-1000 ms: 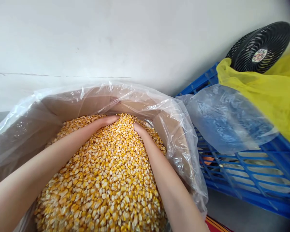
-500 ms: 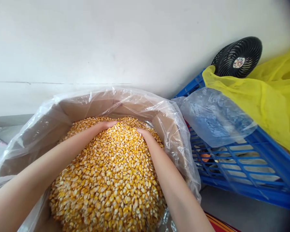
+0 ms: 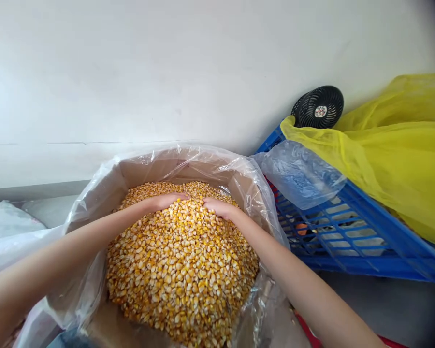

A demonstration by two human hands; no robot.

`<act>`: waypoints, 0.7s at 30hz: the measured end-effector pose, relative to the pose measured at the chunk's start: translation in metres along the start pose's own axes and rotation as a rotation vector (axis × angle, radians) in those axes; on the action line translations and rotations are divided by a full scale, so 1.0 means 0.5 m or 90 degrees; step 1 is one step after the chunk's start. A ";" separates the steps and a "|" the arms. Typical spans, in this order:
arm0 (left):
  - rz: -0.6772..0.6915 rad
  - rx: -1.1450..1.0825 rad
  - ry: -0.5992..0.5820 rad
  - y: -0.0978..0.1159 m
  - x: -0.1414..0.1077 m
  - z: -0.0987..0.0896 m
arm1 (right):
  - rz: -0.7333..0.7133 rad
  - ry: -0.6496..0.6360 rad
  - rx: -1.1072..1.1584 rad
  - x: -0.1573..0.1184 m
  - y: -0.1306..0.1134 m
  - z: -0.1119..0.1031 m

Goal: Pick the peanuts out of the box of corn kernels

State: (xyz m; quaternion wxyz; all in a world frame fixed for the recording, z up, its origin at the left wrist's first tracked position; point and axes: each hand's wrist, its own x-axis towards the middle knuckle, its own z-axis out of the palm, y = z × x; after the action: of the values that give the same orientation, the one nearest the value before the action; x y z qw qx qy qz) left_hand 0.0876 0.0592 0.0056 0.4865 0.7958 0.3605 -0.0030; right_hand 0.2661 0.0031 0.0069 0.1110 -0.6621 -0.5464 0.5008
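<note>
Two bare hands, both the person's own. The left hand [image 3: 168, 201] lies palm down on top of the corn at centre, fingers together and pointing right, wide open, with nothing gripped. The right hand [image 3: 221, 209] lies palm down just beside it, fingers pointing left and slightly cupped into the kernels. It is open too, with no separate handful visible. The fingertips of the two hands are close but not touching.

One big heap of dried yellow corn kernels [image 3: 181, 266] sits lower centre, mounded up, too many to count. It fills one cardboard box [image 3: 174, 170], which is lined with one clear plastic liner [image 3: 255, 198] folded over the box edges.

Right of the box is one blue plastic crate [image 3: 384, 232], tilted against the wall. One clear plastic bag [image 3: 297, 176] lies on its near upper end, and one yellow plastic bag [image 3: 395, 159] is draped over its upper right. One small black fan [image 3: 319, 107] sits behind the yellow bag, near the wall.

One white wall [image 3: 166, 72] fills the top of the frame. White sacking [image 3: 10, 222] lies at far left, just beside the box. Grey floor [image 3: 384, 304] shows lower right.
</note>
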 end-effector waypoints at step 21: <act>0.093 0.208 0.012 0.049 -0.175 0.088 | -0.137 0.181 -0.114 -0.210 -0.006 0.132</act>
State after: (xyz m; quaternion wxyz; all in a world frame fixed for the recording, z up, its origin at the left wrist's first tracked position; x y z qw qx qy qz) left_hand 0.0523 -0.0313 0.0326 0.3464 0.8882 0.3013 -0.0186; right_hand 0.2231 -0.1100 0.0346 0.1807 -0.6711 -0.6352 0.3369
